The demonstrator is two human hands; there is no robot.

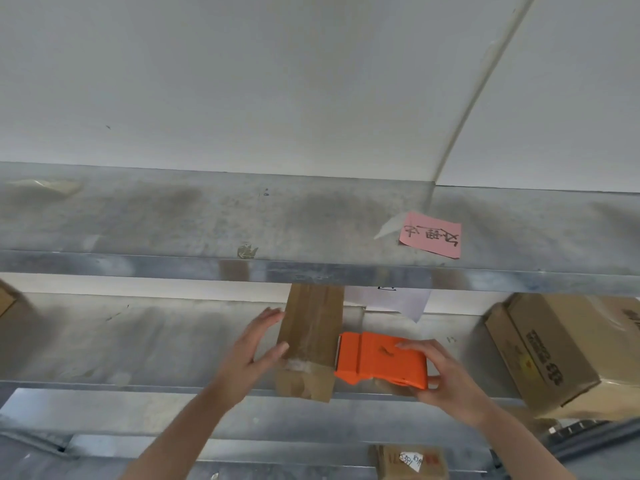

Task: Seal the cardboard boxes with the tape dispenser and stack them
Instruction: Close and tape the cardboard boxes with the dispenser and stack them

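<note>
A narrow brown cardboard box (311, 330) lies on the middle metal shelf (138, 341), its near end hanging over the shelf's front edge, with clear tape along its top. My left hand (258, 348) holds the box's left side, thumb on the top face. My right hand (440, 372) grips an orange tape dispenser (377, 360), whose blade end touches the box's right side.
A larger printed cardboard box (554, 351) stands at the right of the same shelf. The upper shelf (207, 216) carries a pink note (431, 234). White paper (398, 299) hangs behind the narrow box. A small labelled box (408, 460) sits below. Another box corner (7, 299) shows at far left.
</note>
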